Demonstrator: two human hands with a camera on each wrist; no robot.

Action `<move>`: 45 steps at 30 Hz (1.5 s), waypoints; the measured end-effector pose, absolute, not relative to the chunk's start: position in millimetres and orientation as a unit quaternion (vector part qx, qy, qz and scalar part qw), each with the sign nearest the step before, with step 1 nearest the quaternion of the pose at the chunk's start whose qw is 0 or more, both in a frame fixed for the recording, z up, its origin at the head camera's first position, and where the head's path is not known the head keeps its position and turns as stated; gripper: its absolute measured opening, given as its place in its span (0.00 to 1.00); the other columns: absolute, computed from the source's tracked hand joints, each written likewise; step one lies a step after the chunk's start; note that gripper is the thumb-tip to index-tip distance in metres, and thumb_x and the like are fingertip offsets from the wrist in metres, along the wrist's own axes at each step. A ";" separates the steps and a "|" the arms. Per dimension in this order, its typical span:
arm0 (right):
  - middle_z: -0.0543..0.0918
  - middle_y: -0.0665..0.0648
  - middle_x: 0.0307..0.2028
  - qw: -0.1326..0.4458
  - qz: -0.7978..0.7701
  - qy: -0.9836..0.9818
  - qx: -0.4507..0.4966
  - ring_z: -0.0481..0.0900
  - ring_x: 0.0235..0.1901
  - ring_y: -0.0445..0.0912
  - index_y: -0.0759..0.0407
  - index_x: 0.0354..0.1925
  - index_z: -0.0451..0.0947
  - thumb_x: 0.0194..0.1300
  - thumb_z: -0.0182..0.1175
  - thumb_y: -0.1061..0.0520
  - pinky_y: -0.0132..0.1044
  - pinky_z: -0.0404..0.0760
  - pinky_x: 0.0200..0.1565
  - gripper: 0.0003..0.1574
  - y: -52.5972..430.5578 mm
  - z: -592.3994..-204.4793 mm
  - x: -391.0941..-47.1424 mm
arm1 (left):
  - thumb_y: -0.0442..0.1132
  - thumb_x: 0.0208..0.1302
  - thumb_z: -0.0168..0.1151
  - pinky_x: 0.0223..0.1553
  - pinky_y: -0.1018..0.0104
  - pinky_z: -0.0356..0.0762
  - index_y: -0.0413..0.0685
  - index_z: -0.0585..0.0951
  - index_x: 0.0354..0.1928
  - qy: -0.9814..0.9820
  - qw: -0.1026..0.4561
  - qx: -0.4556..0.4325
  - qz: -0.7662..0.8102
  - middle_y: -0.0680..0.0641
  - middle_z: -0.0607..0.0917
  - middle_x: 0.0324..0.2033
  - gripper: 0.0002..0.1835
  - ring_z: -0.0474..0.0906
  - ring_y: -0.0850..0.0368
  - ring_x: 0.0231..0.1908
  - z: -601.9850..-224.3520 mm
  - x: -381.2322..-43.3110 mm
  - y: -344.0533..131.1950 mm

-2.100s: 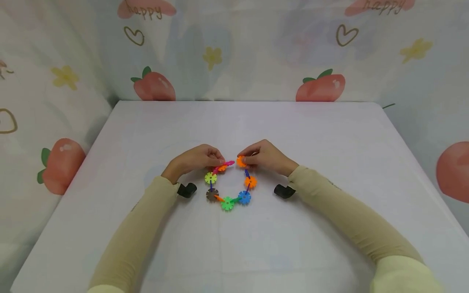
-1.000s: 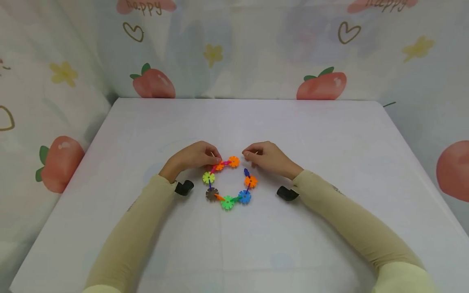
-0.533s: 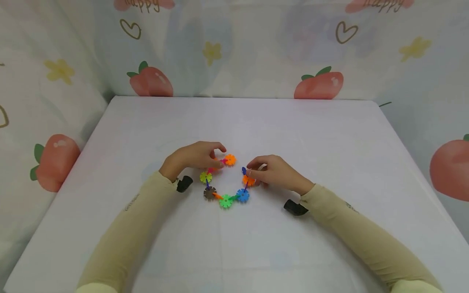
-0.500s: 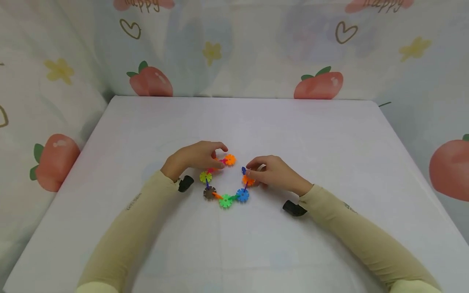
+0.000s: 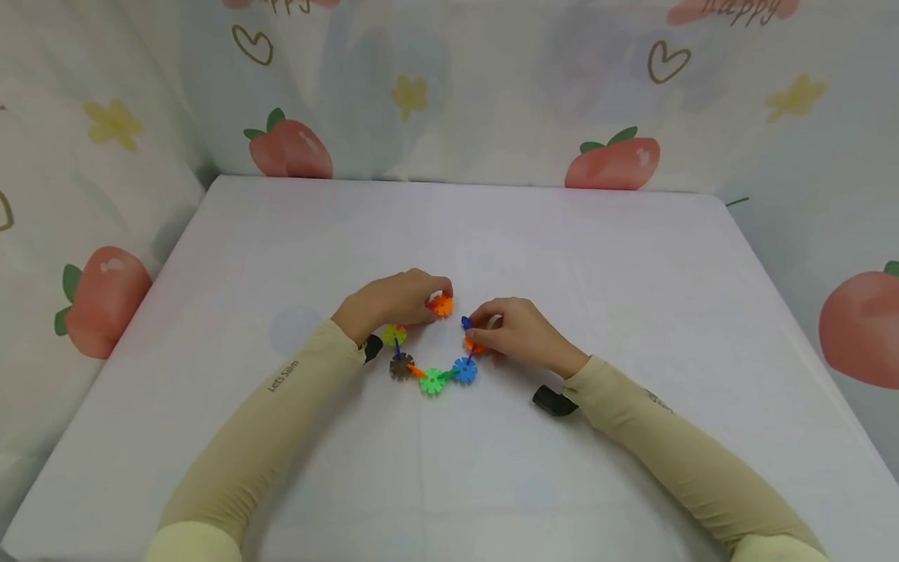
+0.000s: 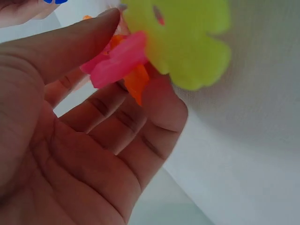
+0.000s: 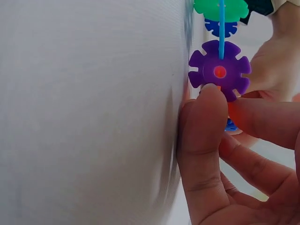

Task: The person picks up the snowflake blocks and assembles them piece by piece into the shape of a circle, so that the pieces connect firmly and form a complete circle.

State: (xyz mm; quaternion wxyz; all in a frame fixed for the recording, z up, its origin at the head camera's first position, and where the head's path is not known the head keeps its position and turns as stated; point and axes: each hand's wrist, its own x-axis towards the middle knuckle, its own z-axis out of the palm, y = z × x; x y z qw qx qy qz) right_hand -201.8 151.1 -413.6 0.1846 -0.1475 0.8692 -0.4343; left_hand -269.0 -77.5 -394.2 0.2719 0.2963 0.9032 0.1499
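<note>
A chain of snowflake-shaped interlocking discs lies on the table as a nearly round ring, with a gap at its far side. Left of the gap, my left hand pinches near the orange end disc; pink discs show between thumb and fingers, beside a yellow-green disc. Right of the gap, my right hand pinches the orange disc below a dark blue end disc. A purple disc adjoins its fingertips. Brown, green and light blue discs form the near side.
The white table stretches all around the ring, with a patterned curtain behind it. Black wrist camera mounts stick out below both wrists.
My right hand released an orange disc, now joined to the left end of the chain, and moved nearer to the right end. My left hand shifted right along the chain to that disc.
</note>
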 end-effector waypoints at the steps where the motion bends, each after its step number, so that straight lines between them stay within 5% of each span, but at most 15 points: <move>1: 0.86 0.55 0.35 0.185 -0.436 0.868 -0.150 0.82 0.20 0.49 0.64 0.49 0.88 0.73 0.69 0.57 0.42 0.81 0.34 0.12 150.8 -414.1 -201.9 | 0.40 0.77 0.68 0.52 0.55 0.81 0.52 0.78 0.70 0.901 0.271 0.300 0.156 0.45 0.83 0.52 0.23 0.77 0.48 0.49 -394.6 -268.6 -78.3; 14: 0.88 0.59 0.39 0.184 -0.477 0.845 -0.157 0.88 0.27 0.50 0.66 0.47 0.88 0.73 0.68 0.62 0.41 0.87 0.37 0.08 142.2 -415.7 -202.3 | 0.37 0.77 0.67 0.42 0.61 0.77 0.52 0.81 0.68 0.885 0.266 0.328 0.194 0.45 0.82 0.44 0.21 0.76 0.50 0.43 -398.6 -264.3 -84.2; 25: 0.89 0.58 0.36 0.169 -0.494 0.838 -0.160 0.88 0.27 0.50 0.66 0.46 0.88 0.72 0.67 0.65 0.39 0.87 0.38 0.07 140.7 -418.1 -200.6 | 0.36 0.77 0.66 0.58 0.55 0.79 0.50 0.81 0.69 0.890 0.267 0.325 0.176 0.45 0.84 0.57 0.21 0.77 0.48 0.53 -393.6 -260.3 -81.0; 36: 0.90 0.57 0.38 0.116 -0.461 0.857 -0.201 0.89 0.35 0.49 0.66 0.42 0.89 0.68 0.68 0.69 0.40 0.85 0.43 0.05 138.7 -422.3 -199.8 | 0.34 0.76 0.67 0.57 0.58 0.78 0.44 0.83 0.66 0.876 0.248 0.364 0.197 0.45 0.86 0.52 0.19 0.77 0.49 0.50 -396.7 -256.8 -80.6; 45: 0.90 0.57 0.38 0.103 -0.459 0.859 -0.204 0.89 0.37 0.49 0.66 0.41 0.88 0.68 0.68 0.70 0.44 0.85 0.45 0.04 136.7 -423.6 -199.0 | 0.31 0.76 0.66 0.68 0.54 0.72 0.43 0.82 0.68 0.875 0.242 0.366 0.205 0.44 0.84 0.61 0.21 0.78 0.48 0.60 -399.2 -254.7 -79.1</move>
